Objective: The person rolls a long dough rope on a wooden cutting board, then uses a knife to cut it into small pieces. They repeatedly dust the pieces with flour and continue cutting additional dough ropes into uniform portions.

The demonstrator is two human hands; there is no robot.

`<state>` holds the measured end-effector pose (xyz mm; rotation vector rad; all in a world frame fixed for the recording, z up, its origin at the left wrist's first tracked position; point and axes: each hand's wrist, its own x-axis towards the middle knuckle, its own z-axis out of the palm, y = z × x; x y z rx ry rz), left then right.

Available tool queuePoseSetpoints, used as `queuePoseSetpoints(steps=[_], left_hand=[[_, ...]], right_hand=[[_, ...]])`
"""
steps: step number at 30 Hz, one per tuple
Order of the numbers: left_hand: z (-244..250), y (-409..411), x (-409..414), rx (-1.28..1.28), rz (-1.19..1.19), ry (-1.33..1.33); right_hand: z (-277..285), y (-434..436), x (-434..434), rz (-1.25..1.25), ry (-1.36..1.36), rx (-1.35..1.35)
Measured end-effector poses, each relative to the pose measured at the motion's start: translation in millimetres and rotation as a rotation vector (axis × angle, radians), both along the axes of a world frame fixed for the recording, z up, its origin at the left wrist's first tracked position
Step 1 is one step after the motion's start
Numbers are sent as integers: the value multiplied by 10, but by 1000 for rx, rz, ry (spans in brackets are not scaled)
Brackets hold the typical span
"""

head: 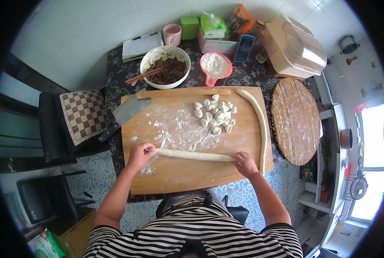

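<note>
A rope of dough [193, 155] stretches between my two hands, low over or on the wooden board [185, 180]; I cannot tell whether it touches. My left hand [142, 156] pinches its left end between thumb and fingers. Around the right end close the fingers of my right hand [244, 163]. Several small cut dough pieces [215, 113] lie in a cluster toward the back of the board. A second, longer dough rope [258, 113] curves down the board's right side. Loose flour [176, 129] is scattered across the middle.
At the back left, a cleaver [132, 111] overhangs the board beside a rolling pin [185, 93]. Behind stand a bowl of dark filling [166, 69] with chopsticks [147, 75], a pink scoop of flour [215, 66] and a phone [244, 48]. A round floured slatted mat [295, 122] lies right.
</note>
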<state>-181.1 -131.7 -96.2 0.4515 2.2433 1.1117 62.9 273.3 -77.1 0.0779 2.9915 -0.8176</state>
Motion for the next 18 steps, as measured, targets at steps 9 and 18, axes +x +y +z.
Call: queuePoseSetpoints(steps=[9,18], left_hand=[[63,836,277,-304,-256,708],[94,568,798,-453,-171,690]], right_hand=[[-213,-554,-426,-325,84,248],[-194,-536,-109,-310,23,248]])
